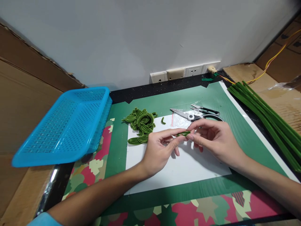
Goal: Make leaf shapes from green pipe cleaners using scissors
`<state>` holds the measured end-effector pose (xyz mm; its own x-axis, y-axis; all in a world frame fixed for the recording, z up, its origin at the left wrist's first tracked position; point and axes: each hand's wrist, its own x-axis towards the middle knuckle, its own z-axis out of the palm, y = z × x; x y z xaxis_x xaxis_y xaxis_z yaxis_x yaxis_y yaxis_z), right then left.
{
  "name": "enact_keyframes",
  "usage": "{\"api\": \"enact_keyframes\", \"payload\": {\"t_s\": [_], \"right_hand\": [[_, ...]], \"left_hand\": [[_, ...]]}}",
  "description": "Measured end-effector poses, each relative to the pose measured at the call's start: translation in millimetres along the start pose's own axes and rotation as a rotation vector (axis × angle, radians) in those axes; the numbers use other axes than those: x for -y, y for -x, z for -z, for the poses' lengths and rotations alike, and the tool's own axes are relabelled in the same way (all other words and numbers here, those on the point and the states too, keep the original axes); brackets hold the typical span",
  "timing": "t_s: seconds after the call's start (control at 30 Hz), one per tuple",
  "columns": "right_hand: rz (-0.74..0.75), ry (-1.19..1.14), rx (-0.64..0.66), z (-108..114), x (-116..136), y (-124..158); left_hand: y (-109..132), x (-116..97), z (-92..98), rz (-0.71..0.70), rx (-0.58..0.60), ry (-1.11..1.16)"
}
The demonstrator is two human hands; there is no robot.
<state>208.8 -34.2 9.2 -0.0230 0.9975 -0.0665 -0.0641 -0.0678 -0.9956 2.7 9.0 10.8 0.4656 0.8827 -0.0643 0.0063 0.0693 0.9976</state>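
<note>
We pinch one green stem between both hands, steadying each end; the pile lies at ten o'clock.

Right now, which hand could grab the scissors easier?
Probably the right hand. It sits just below the scissors, while the left hand is farther away, nearer the green pile. Both hands pinch a green piece, so one must let go.

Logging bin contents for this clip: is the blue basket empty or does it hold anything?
Empty. The blue mesh basket shows only its bare perforated floor; the bent green pipe-cleaner pieces lie beside it on the white sheet.
</note>
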Motion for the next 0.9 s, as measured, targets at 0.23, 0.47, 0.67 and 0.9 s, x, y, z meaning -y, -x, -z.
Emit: {"api": "enact_keyframes", "payload": {"t_s": [0.23,0.47,0.67,0.9], "right_hand": [[0.038,0.049,-0.022,-2,6,-1],[0.108,0.091,-0.022,-3,6,-2],[0.131,0.115,-0.033,-4,2,0],[0.216,0.162,-0.010,-13,-1,-1]], "left_hand": [[0,-1,-0.2,0.011,0.001,-0.005],[-1,1,0.2,0.024,-0.007,0.035],[3,0,0.8,0.034,-0.065,0.036],[10,-4,6.8,-0.152,-0.037,-0.133]]}}
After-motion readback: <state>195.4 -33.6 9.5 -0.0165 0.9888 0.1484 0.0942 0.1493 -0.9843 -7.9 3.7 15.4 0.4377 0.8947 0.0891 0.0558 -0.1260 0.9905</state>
